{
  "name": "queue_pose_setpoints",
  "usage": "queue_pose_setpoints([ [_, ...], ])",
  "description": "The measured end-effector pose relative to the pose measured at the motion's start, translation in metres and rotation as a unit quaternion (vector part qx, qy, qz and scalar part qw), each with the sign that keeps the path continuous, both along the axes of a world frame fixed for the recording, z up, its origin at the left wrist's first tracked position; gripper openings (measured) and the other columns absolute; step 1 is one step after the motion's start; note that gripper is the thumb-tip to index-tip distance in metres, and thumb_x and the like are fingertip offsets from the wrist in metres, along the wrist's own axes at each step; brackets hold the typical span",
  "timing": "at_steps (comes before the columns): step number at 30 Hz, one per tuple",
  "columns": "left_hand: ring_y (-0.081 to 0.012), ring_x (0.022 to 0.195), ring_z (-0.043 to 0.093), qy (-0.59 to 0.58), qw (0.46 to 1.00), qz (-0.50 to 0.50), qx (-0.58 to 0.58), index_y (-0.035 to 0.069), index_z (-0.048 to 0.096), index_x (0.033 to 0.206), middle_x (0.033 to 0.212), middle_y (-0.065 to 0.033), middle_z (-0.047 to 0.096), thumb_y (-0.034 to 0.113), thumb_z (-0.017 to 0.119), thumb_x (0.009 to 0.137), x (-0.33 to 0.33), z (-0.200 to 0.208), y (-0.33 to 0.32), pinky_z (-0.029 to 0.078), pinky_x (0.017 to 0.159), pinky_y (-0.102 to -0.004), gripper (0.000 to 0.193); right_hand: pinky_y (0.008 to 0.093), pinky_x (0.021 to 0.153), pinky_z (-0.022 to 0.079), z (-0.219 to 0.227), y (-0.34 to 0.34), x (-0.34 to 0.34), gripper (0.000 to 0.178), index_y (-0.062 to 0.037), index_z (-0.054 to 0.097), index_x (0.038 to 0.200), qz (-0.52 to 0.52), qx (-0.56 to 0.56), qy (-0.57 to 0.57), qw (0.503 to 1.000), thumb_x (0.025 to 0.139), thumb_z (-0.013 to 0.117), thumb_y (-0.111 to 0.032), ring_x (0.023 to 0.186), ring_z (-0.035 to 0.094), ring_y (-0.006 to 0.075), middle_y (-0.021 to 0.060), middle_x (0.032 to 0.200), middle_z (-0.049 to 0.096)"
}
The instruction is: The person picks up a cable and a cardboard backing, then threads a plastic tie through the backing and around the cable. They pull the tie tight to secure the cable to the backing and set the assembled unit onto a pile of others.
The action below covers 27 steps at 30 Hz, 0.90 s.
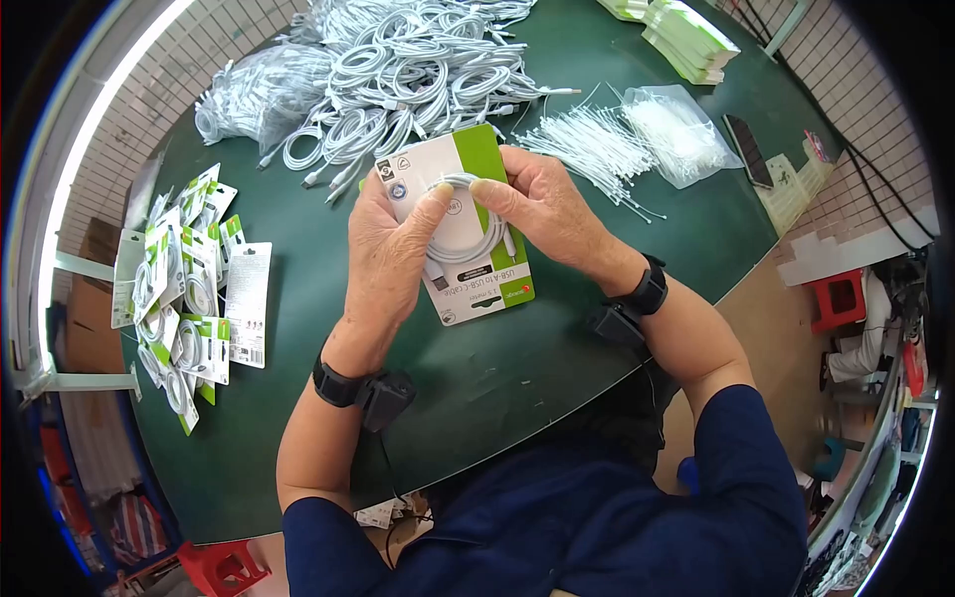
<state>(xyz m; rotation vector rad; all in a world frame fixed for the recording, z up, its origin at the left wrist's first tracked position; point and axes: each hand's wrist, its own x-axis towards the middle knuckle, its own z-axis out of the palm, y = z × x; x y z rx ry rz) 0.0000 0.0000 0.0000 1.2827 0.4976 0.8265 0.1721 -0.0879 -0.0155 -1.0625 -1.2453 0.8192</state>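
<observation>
Between both hands I hold a green and white backing card (461,295), its hanging slot toward me. A coiled white USB cable (471,251) lies against the face of the card. My left hand (388,234) grips the left edge, its thumb pressing on the top of the coil. At the right edge my right hand (542,204) is closed on the card, the thumb also on the coil. The fingers behind the card are hidden. Whether a tie goes round the cable I cannot tell.
Beyond my hands is a big heap of coiled white cables (398,75). White cable ties (587,149) lie loose beside a clear bag of ties (676,134). Carded cables (184,298) pile up at left. Blank card stacks (686,40) and a phone (748,151) are at far right.
</observation>
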Motion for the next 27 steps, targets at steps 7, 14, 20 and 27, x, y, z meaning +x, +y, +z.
queue_pose_setpoints([
  [7, -0.0125, 0.096, 0.068, 0.025, 0.991, -0.001, 0.133, -0.004, 0.055, 0.125, 0.111, -0.0105, 0.07, 0.005, 0.068, 0.094, 0.002, 0.003, 0.002, 0.056, 0.083, -0.0272, 0.034, 0.0242, 0.076, 0.051, 0.014, 0.002, 0.007, 0.03, 0.0013, 0.064, 0.12, -0.069, -0.017, -0.037, 0.997, 0.102, 0.061, -0.023, 0.087, 0.06, 0.0062, 0.0037, 0.101, 0.069],
  [14, -0.0085, 0.085, 0.067, -0.075, 0.996, 0.01, -0.045, -0.001, 0.063, 0.111, 0.098, -0.0055, 0.071, 0.008, 0.068, 0.096, 0.008, -0.015, -0.009, 0.056, 0.074, -0.0248, 0.019, 0.0258, 0.082, 0.05, 0.003, -0.011, -0.007, 0.031, 0.0023, 0.06, 0.125, -0.103, 0.0, -0.073, 0.992, 0.101, 0.06, -0.017, 0.094, 0.061, 0.0089, 0.0045, 0.107, 0.069],
  [20, -0.0091, 0.089, 0.066, -0.041, 0.998, 0.022, -0.043, 0.0, 0.06, 0.116, 0.106, -0.0071, 0.07, 0.011, 0.066, 0.097, 0.011, -0.016, -0.012, 0.056, 0.08, -0.0267, 0.022, 0.0246, 0.087, 0.049, -0.018, -0.007, -0.001, 0.034, 0.0025, 0.058, 0.129, -0.079, 0.028, -0.023, 0.996, 0.102, 0.061, -0.019, 0.099, 0.06, 0.009, 0.0061, 0.115, 0.067],
  [27, -0.0107, 0.086, 0.066, 0.034, 0.997, -0.062, 0.006, -0.001, 0.06, 0.117, 0.102, -0.0077, 0.069, 0.008, 0.062, 0.095, -0.012, -0.015, -0.014, 0.056, 0.076, -0.0275, 0.024, 0.0213, 0.076, 0.05, -0.011, -0.004, 0.003, 0.027, 0.0013, 0.058, 0.122, -0.038, 0.041, -0.001, 0.998, 0.102, 0.061, -0.015, 0.088, 0.062, 0.0071, 0.0046, 0.106, 0.067],
])
